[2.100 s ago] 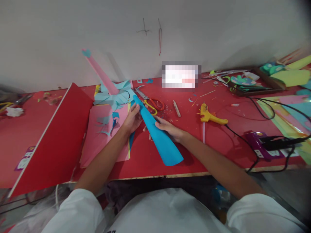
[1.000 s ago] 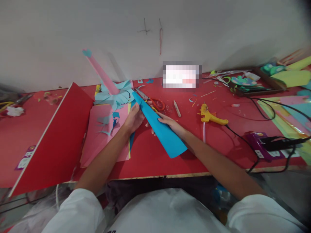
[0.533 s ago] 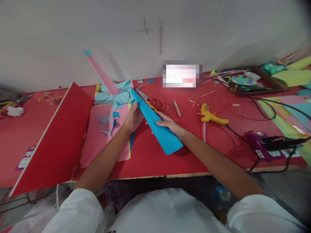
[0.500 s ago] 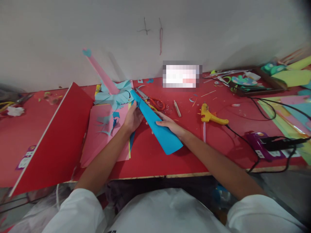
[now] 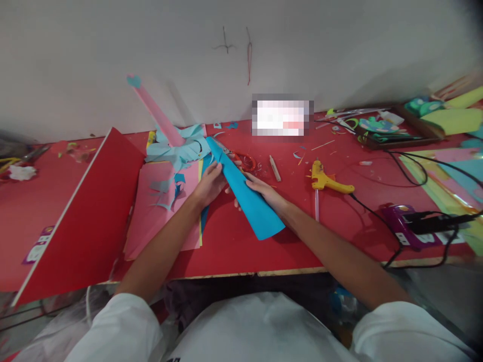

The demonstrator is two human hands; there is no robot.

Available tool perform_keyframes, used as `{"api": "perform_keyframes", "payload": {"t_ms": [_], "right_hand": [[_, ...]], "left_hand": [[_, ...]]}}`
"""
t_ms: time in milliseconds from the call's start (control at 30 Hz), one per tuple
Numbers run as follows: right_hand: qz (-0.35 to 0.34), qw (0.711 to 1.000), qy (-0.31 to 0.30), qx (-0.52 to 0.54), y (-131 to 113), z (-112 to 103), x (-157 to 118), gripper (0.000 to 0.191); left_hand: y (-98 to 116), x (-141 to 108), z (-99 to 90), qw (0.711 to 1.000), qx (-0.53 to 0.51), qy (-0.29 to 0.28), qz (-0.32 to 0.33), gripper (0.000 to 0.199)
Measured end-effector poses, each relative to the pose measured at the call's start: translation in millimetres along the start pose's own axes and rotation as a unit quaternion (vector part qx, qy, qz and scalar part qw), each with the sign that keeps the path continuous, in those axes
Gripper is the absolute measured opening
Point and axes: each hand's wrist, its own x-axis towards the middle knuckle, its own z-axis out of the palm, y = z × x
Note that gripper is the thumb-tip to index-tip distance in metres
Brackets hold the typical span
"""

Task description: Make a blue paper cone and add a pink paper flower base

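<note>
Head view: left hand [image 5: 211,183] holds blue roll [image 5: 245,200] near its narrow end; right hand [image 5: 268,194] grips mid-length.

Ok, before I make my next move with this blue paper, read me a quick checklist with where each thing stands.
1. Left hand on the narrow part of the blue paper: ok.
2. Right hand steadying the wider part: ok, thumb on top.
3. Paper's underside fastened: cannot tell, it is hidden from this view.
4. Scissors in full view: not ok, the paper and the left hand cover part of them.
5. Glue gun apart from both hands: ok, it lies on the red table beyond the right hand.
6. Glue gun hot or cold: cannot tell from the picture.
</note>
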Motion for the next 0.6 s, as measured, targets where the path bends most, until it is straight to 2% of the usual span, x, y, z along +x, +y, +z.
{"api": "perform_keyframes", "payload": {"t_ms": [100,167,233,367,433,533,600], "right_hand": [[-0.008,1.000,-0.010,-0.006,2,2,0,0.082],[-0.008,1.000,-0.016,-0.012,5,2,0,0.084],[-0.009,1.000,-0.006,-0.024,9,1,1,0.082],[-0.046,0.994,0.060,-0.079,14,-6,5,0.068],[-0.066,0.987,0.079,-0.124,15,-9,7,0.062],[-0.102,0.960,0.105,-0.238,11,-10,8,0.050],[-0.139,0.912,0.142,-0.358,1,-12,3,0.039]], "left_hand": [[0,-4,3.2,0.999,0.006,-0.039,0.004,0.061],[-2,-3,0.9,0.999,0.000,-0.039,0.006,0.061],[-4,0,-3.8,1.000,-0.007,-0.005,0.013,0.056],[-4,8,-12.4,0.994,-0.034,0.106,0.012,0.045],[-3,9,-14.3,0.991,-0.044,0.130,-0.001,0.047],[-2,10,-15.8,0.990,-0.043,0.133,-0.024,0.053],[-3,11,-17.6,0.990,-0.038,0.128,-0.053,0.056]]}}
